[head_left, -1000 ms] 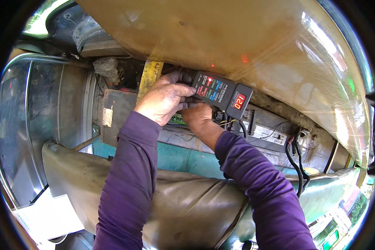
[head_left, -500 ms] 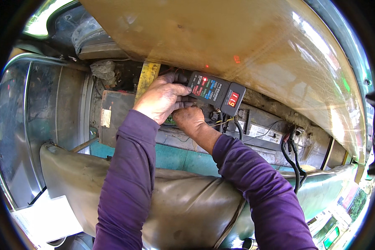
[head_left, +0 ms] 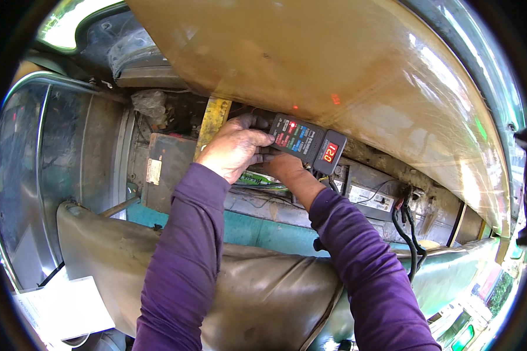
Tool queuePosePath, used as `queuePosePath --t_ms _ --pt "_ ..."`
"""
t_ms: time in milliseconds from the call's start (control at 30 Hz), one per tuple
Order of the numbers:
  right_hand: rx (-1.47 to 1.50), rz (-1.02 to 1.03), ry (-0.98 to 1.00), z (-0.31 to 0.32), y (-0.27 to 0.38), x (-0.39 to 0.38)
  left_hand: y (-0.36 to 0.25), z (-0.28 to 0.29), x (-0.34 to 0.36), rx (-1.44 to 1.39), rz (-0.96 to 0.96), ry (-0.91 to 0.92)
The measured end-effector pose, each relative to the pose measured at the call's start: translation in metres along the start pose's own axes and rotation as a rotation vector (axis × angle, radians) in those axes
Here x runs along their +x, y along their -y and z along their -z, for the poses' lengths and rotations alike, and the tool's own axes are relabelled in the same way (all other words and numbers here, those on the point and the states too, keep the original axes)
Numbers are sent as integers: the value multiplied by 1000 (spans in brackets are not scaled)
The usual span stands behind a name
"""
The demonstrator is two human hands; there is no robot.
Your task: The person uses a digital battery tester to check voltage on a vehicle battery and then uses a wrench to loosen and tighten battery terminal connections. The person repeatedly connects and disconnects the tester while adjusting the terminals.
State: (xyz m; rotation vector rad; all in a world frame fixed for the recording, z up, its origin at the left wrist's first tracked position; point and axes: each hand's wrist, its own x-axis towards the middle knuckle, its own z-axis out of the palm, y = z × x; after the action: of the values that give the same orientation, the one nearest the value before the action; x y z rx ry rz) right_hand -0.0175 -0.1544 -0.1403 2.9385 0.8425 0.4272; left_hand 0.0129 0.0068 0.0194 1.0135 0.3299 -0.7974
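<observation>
A black handheld electronic meter (head_left: 301,140) with a lit red digital display tilts down to the right over the open bay. My left hand (head_left: 234,146) grips it by its left end, thumb on the front edge. Just below the meter, my right hand (head_left: 286,167) reaches in behind its lower edge; its fingers are hidden there. Under the hands lie a bright green label (head_left: 255,179) and thin wires. To their right sits a long grey battery (head_left: 369,196) with a white label, partly behind my right forearm.
Thick black cables (head_left: 409,234) hang from a terminal at the right. A yellow bar (head_left: 214,120) and a dark box (head_left: 168,169) stand at the left. A raised brown panel (head_left: 310,58) leans above; a brown padded seat back (head_left: 257,292) crosses in front. A white card (head_left: 70,310) hangs lower left.
My right hand has moved up and right, behind the meter's lower edge, uncovering more of the green label. The meter's display reading has changed. The whole view has shifted slightly.
</observation>
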Motion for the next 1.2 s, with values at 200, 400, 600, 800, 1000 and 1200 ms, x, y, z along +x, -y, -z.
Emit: queuePosePath --t_ms 200,400,600,800,1000,1200 --pt "231 -96 434 -9 -15 -23 1 2 0 -2 -8 23" --pt "274 -245 439 6 -15 -25 -1 -2 -1 6 0 -1" --pt "115 -212 428 22 -15 -22 -1 -2 -1 -10 1 2" --pt "437 -80 685 40 15 7 5 0 3 -21 -51 -19" --pt "228 -111 858 23 58 47 3 -1 2 -27 -59 -59" --pt "244 -170 825 15 68 55 1 -4 -1 -36 -62 -58"
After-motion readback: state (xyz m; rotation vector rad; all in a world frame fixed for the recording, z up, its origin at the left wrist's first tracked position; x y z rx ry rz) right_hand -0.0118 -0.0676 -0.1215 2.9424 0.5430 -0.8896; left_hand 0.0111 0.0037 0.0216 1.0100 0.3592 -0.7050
